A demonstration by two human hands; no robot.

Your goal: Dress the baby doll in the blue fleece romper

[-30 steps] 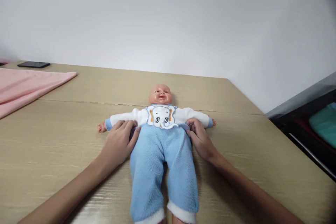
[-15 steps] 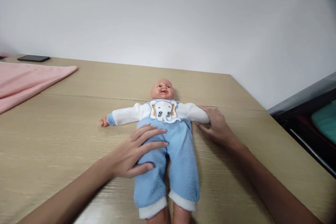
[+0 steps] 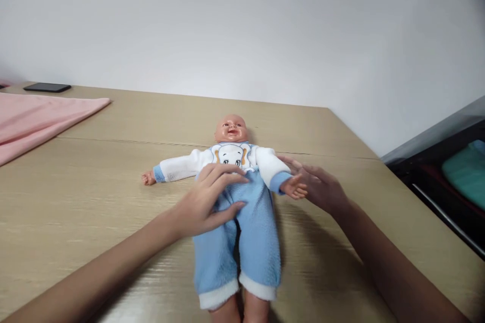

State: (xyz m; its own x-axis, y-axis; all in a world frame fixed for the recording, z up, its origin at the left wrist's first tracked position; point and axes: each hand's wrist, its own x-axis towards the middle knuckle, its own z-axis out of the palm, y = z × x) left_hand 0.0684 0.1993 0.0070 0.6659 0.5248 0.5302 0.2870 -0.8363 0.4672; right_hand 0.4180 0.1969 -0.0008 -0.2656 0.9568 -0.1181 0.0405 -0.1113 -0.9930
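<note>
A baby doll (image 3: 242, 222) in a white and blue outfit with an elephant face on the chest lies on its back on the wooden table (image 3: 94, 212). Across its belly rests my left hand (image 3: 214, 199), fingers spread and covering the lower part of the elephant. My right hand (image 3: 318, 184) is beside the doll's arm on the right, fingers extended behind the white sleeve (image 3: 271, 166). That arm angles down toward me, its small plastic hand in front of my palm. The doll's other arm stretches out flat to the left.
A pink cloth (image 3: 45, 116) lies at the left of the table, with a black phone-like slab (image 3: 47, 87) behind it. A pale wall (image 3: 227, 30) rises at the back. Beyond the table's right edge is a dark piece of furniture with a teal item (image 3: 468, 171).
The doll's arm on the right has swung down toward me, and my right hand is now behind it rather than over it. My left hand has slid up from the thigh to the belly.
</note>
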